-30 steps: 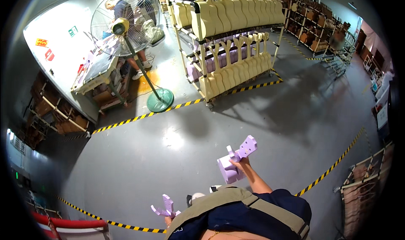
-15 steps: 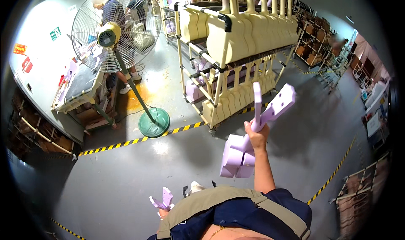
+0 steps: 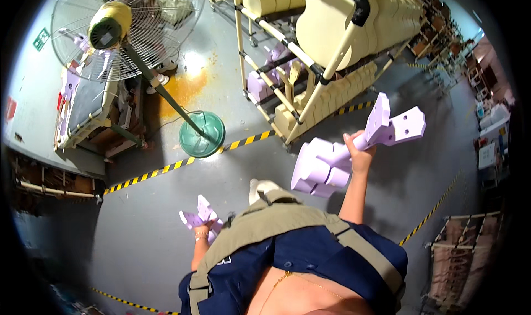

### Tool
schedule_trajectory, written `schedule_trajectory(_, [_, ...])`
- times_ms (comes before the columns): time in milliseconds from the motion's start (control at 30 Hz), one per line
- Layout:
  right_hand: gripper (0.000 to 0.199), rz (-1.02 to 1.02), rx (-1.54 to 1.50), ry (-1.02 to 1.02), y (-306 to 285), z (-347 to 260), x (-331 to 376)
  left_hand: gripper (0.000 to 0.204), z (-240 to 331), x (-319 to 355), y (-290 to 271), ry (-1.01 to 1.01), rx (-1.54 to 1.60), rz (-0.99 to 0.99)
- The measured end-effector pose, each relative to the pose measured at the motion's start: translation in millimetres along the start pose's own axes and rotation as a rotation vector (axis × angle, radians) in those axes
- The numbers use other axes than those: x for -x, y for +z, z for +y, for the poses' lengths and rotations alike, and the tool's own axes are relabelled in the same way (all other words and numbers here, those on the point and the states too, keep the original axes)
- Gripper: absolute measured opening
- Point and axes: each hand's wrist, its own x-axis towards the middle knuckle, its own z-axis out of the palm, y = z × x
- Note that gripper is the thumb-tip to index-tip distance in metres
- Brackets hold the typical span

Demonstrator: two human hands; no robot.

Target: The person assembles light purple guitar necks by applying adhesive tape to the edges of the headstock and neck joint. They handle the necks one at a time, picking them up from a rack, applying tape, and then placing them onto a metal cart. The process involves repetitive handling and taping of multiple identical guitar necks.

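My right hand is raised in front of me, gripping a bundle of long pale purple moulded parts by their middle; their flat holed ends point up to the right, their thick ends down to the left. My left hand hangs low by my hip and holds a smaller purple part. A tube-frame rack loaded with cream moulded parts stands just ahead of my right hand.
A pedestal fan with a green round base stands to the left. Yellow-black floor tape crosses the grey floor. A workbench sits at far left. More racks stand at the right edge.
I have walked closer to the rack and the fan. My right hand has lifted the purple parts higher and to the right.
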Motion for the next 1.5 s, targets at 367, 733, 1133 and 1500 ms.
schedule_trajectory(367, [0.023, 0.217, 0.179, 0.076, 45, -3, -15, 0.047, 35, -106, -58, -0.008, -0.332, -0.221])
schedule_trajectory(733, [0.022, 0.468, 0.352, 0.14, 74, -18, -7, 0.047, 72, -237, -67, 0.074, -0.228, -0.318])
schedule_trajectory(1133, [0.021, 0.61, 0.528, 0.164, 105, -28, 10, 0.05, 148, -362, -42, 0.218, -0.25, -0.36])
schedule_trajectory(1500, [0.021, 0.45, 0.653, 0.178, 150, -34, -9, 0.053, 166, -410, -31, 0.257, -0.361, -0.475])
